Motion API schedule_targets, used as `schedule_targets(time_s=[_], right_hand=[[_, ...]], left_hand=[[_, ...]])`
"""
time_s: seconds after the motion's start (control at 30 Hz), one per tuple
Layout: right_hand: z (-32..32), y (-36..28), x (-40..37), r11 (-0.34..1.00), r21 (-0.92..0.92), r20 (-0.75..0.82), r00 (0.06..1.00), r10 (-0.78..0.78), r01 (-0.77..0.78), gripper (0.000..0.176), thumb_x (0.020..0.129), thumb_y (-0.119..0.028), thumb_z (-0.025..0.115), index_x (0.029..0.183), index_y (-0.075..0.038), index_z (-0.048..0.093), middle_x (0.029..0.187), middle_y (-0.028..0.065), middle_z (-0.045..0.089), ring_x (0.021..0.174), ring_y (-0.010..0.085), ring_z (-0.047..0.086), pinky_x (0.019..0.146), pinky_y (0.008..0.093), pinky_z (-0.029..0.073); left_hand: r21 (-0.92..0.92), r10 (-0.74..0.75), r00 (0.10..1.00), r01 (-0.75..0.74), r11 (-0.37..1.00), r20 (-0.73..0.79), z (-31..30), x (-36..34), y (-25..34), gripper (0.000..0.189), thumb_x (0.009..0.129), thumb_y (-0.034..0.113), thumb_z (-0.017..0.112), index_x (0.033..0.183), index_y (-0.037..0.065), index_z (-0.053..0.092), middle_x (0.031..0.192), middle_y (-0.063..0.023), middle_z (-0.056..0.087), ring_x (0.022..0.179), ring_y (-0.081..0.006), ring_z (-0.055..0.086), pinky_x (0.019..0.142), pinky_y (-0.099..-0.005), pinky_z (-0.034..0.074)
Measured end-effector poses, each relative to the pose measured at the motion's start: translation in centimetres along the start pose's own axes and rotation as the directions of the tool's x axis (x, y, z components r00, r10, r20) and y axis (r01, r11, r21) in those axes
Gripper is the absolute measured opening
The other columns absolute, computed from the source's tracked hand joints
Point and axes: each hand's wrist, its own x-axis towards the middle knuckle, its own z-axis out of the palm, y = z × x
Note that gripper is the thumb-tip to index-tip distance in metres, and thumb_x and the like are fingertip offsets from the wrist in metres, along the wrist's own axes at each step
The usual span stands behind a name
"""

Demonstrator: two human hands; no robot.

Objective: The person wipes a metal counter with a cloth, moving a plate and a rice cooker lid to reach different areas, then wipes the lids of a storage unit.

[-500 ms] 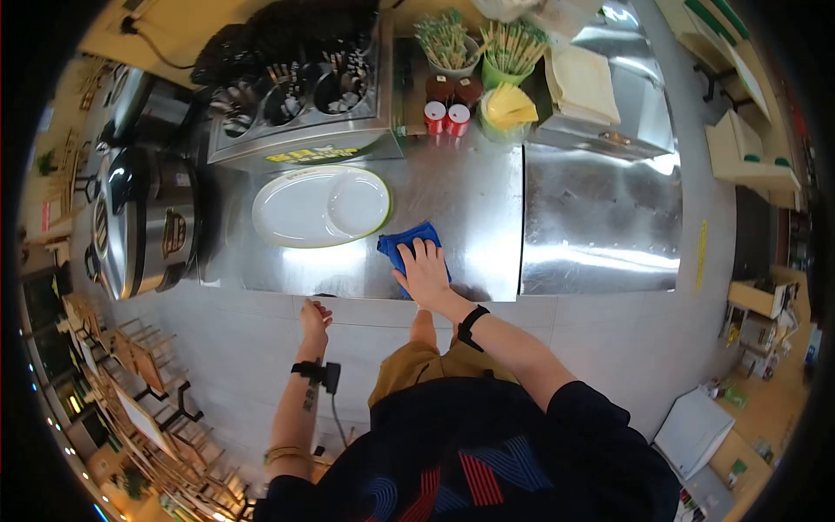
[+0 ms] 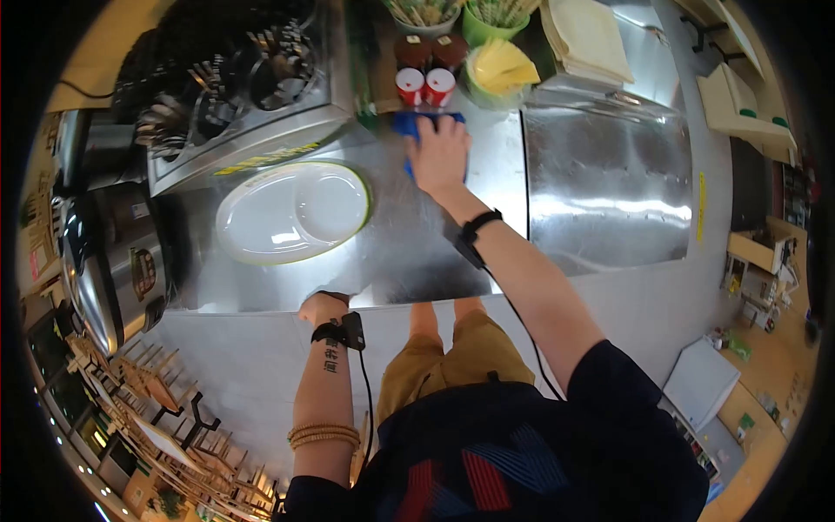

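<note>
My right hand [image 2: 442,158] presses a blue cloth [image 2: 406,124] against the steel counter [image 2: 409,235], its fingers bent over the folded fabric. Just beyond the fingertips stand two red-and-white cans [image 2: 424,90], close to the cloth's far edge. At the counter's front edge, my left hand [image 2: 323,307] is curled closed, with no object visible in it; its fingertips are partly hidden. Between the hands and the cutlery holder lies a white oval divided plate [image 2: 261,222] with a green rim and a bare inside.
A steel cutlery holder [image 2: 243,139] fills the back left, beside a large cooker [image 2: 117,252]. Behind the cans are dark-lidded jars [image 2: 430,52]. A green cup with yellow napkins [image 2: 503,70] and a stack of cream napkins [image 2: 587,39] stand at the back right.
My right hand has pushed the blue cloth forward from the counter's front part to the cans. My left hand has come up to the front edge. The view has shifted forward.
</note>
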Motion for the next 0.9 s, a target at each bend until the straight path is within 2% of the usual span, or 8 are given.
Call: schedule_targets(time_s=[0.3,0.4,0.47,0.53,0.6,0.63,0.77,0.9], right_hand=[[-1.5,3.5,-4.0,0.869,0.222,0.089,0.879,-0.469,0.441,0.03,0.084,-0.02,0.065,0.113,-0.014,0.067,0.103,0.0125,0.057,0.103,0.034,0.055,0.087,0.0473,0.044],[-2.7,11.1,-2.1,0.953,0.12,-0.068,0.96,-0.272,0.279,0.034,0.078,-0.012,0.067,0.112,-0.012,0.069,0.098,0.0132,0.058,0.097,0.0354,0.057,0.083,0.0468,0.046],[-5.7,16.1,-1.1,0.997,0.001,-0.148,0.986,-0.079,0.08,0.035,0.08,-0.012,0.067,0.115,-0.012,0.068,0.101,0.0138,0.059,0.097,0.0366,0.057,0.083,0.0488,0.046],[-6.9,21.5,-0.6,0.995,-0.079,-0.243,0.969,0.037,-0.058,0.034,0.084,-0.015,0.067,0.119,-0.013,0.068,0.102,0.0142,0.059,0.097,0.037,0.057,0.083,0.0482,0.046],[-7.0,23.2,0.3,0.983,-0.099,-0.282,0.951,0.124,-0.157,0.035,0.086,-0.018,0.067,0.121,-0.014,0.068,0.102,0.0143,0.059,0.098,0.0369,0.056,0.084,0.0487,0.046],[-6.9,23.6,0.9,0.96,-0.111,-0.317,0.925,0.211,-0.257,0.036,0.087,-0.021,0.067,0.123,-0.014,0.068,0.103,0.0145,0.059,0.099,0.0368,0.056,0.084,0.0493,0.046],[-4.7,21.0,3.8,0.895,-0.184,-0.378,0.87,0.317,-0.407,0.039,0.087,-0.031,0.066,0.123,-0.016,0.07,0.105,0.0133,0.059,0.103,0.0366,0.054,0.086,0.0521,0.043],[-4.9,19.5,4.3,0.948,-0.141,-0.339,0.913,0.226,-0.286,0.038,0.087,-0.03,0.064,0.121,-0.015,0.071,0.105,0.012,0.06,0.102,0.0361,0.054,0.084,0.0511,0.043]], left_hand=[[-0.038,-0.079,0.978,0.088,0.995,0.191,-3.4,-1.8,0.5,0.045,0.094,0.042,0.066,0.139,0.044,0.059,0.139,0.0076,0.063,0.122,-0.0145,0.064,0.087,-0.041,0.054],[-0.055,-0.078,0.973,0.092,0.994,0.216,-3.6,-1.5,0.4,0.047,0.091,0.043,0.068,0.137,0.047,0.059,0.136,0.0092,0.064,0.118,-0.0131,0.065,0.081,-0.0397,0.055],[-0.147,-0.035,0.973,0.069,0.987,0.226,-3.9,-2.1,0.1,0.093,0.084,0.092,0.033,0.138,0.023,0.066,0.141,-0.0021,0.065,0.129,-0.0216,0.061,0.097,-0.044,0.051],[-0.174,-0.025,0.975,0.064,0.983,0.221,-3.8,-1.5,0.2,0.096,0.083,0.093,0.032,0.138,0.022,0.066,0.14,-0.0023,0.065,0.13,-0.0223,0.061,0.098,-0.0446,0.05],[-0.103,-0.147,0.961,0.175,0.979,0.235,-4.2,-1.6,0.9,0.055,0.097,0.071,0.045,0.132,0.036,0.068,0.13,0.0035,0.069,0.115,-0.0166,0.066,0.08,-0.0424,0.054],[-0.095,-0.151,0.956,0.18,0.979,0.25,-4.2,-1.4,0.9,0.074,0.095,0.081,0.032,0.129,0.028,0.07,0.127,0.0008,0.07,0.114,-0.0176,0.067,0.079,-0.0427,0.054],[-0.125,-0.165,0.965,0.193,0.973,0.204,-4.3,-1.8,1.1,0.078,0.092,0.084,0.032,0.131,0.028,0.069,0.127,0.0016,0.071,0.115,-0.0158,0.067,0.08,-0.0421,0.054],[-0.145,-0.194,0.963,0.223,0.964,0.189,-3.7,-1.6,1.2,0.084,0.086,0.091,0.034,0.136,0.031,0.066,0.129,0.0043,0.07,0.119,-0.0133,0.065,0.083,-0.0372,0.054]])
